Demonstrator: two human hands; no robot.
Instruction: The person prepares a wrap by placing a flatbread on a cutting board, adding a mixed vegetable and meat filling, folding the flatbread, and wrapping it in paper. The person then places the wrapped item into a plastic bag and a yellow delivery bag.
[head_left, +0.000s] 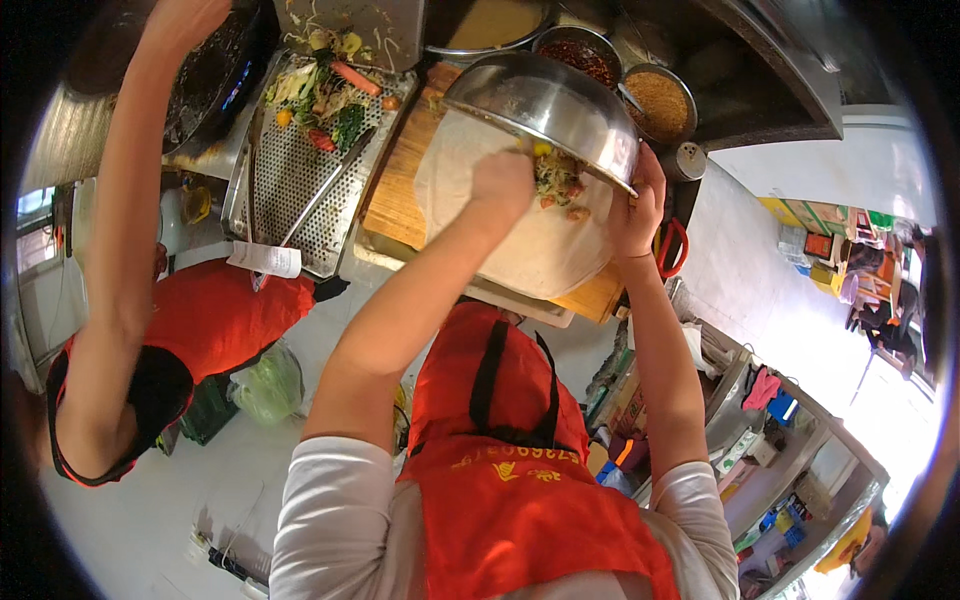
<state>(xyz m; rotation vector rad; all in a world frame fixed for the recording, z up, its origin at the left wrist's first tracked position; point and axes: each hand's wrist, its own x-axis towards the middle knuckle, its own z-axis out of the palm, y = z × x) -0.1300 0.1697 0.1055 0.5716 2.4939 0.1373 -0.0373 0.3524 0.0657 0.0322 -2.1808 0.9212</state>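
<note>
My right hand (639, 206) grips the rim of a steel mixing bowl (547, 97), which is tilted over a large thin round flatbread (517, 255). Mixed filling (556, 180) with shredded vegetables and reddish pieces shows below the bowl's lower rim, over the bread. My left hand (504, 184) is curled near the mouth of the bowl, beside the filling. Its fingertips are hidden, so whether it holds anything is unclear. The flatbread lies on a wooden board (394, 202) and covers most of it.
Left of the board, a perforated metal tray (292, 180) holds cooked vegetables, a sausage (355, 78) and tongs (330, 187). Behind the bowl stand bowls of chili flakes (576, 60) and brown crumbs (660, 105). Red-handled scissors (675, 247) are at right. A co-worker's arm (124, 225) reaches across the left.
</note>
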